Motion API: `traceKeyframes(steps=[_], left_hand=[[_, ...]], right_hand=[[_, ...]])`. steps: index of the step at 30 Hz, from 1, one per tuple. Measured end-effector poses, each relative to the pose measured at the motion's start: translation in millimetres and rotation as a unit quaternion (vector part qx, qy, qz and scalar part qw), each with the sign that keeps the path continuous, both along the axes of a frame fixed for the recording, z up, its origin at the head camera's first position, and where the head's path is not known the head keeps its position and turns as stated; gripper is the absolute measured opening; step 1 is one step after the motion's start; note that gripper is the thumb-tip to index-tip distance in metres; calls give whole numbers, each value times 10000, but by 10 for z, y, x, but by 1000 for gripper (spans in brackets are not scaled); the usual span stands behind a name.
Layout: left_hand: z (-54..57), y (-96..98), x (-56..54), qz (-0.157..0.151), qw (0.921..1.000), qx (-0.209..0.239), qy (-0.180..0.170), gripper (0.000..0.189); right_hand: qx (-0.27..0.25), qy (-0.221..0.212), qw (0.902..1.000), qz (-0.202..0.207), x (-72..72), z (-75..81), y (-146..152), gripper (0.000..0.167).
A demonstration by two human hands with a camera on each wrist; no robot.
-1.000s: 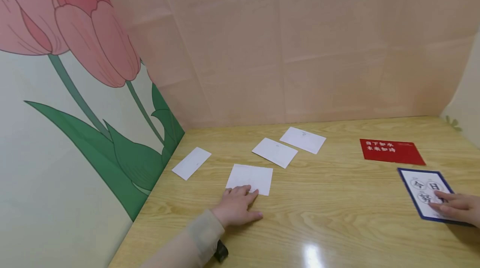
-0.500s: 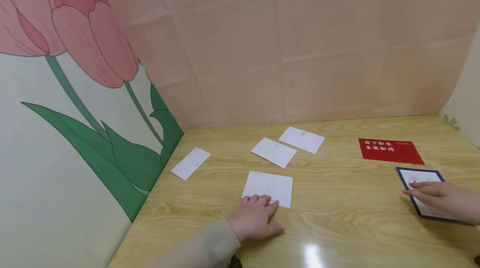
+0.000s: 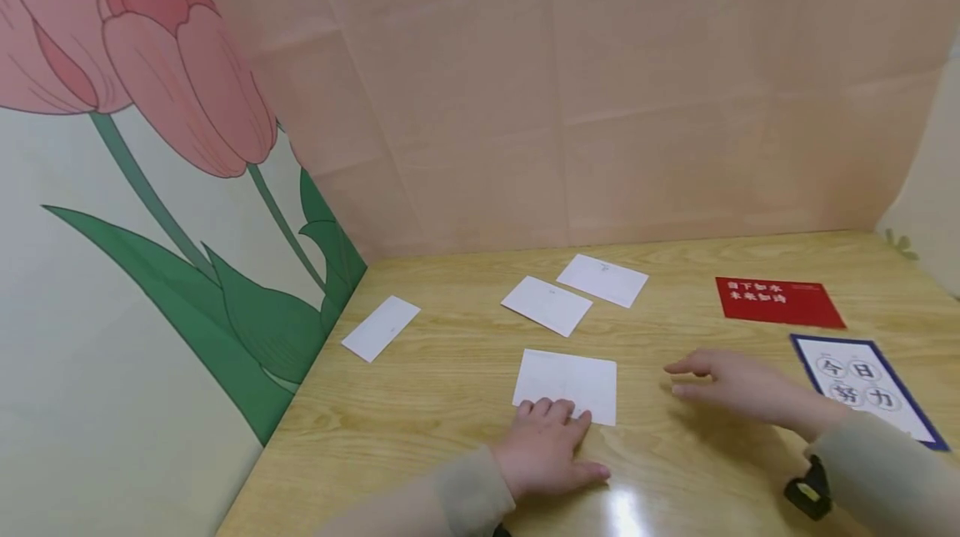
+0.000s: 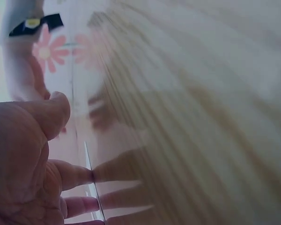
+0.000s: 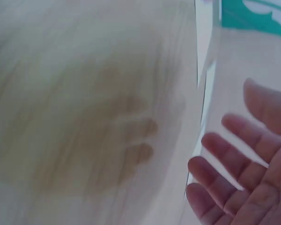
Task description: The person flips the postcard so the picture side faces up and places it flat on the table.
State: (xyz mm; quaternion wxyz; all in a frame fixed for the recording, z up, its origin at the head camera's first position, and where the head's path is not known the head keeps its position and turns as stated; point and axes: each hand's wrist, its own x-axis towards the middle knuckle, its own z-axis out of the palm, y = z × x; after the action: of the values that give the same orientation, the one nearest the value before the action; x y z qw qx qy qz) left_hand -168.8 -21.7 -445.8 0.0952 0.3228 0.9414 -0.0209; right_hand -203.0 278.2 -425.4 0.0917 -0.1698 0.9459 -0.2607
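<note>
Flat on the wooden table lies a white card (image 3: pixel 570 374), its near edge under the fingertips of my left hand (image 3: pixel 543 449). That hand rests with its fingers spread and thumb out to the right; in the left wrist view the fingers (image 4: pixel 77 176) press on the card at the tabletop. My right hand (image 3: pixel 738 387) hovers over the table right of this card, holding nothing. In the right wrist view its fingers (image 5: pixel 225 159) are loosely extended. A blue-bordered card (image 3: pixel 862 383) with large Chinese characters lies beside the right forearm, partly covered by the sleeve.
Two white cards, one nearer (image 3: pixel 546 305) and one farther (image 3: pixel 602 280), lie behind the left hand's card. Another white card (image 3: pixel 381 328) lies at the left by the tulip-painted wall (image 3: pixel 187 87). A red card (image 3: pixel 780 302) with white characters lies at the back right.
My left hand has slid the white card to the right across the table. My right hand has lifted off the blue-bordered card and moved left toward the white card.
</note>
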Motion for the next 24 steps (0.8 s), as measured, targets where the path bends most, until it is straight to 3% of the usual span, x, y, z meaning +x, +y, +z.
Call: traceKeyframes(steps=[11, 17, 24], left_hand=[[-49, 161, 52, 48, 10000, 4, -17, 82], [-44, 238, 109, 218, 9997, -65, -104, 88], [-13, 302, 156, 319, 9993, -91, -186, 90]], right_hand=[[-118, 62, 9995, -277, -229, -147, -532, 61], [-174, 128, 9993, -309, -310, -156, -636, 57], [130, -156, 9987, -467, -403, -161, -745, 54]])
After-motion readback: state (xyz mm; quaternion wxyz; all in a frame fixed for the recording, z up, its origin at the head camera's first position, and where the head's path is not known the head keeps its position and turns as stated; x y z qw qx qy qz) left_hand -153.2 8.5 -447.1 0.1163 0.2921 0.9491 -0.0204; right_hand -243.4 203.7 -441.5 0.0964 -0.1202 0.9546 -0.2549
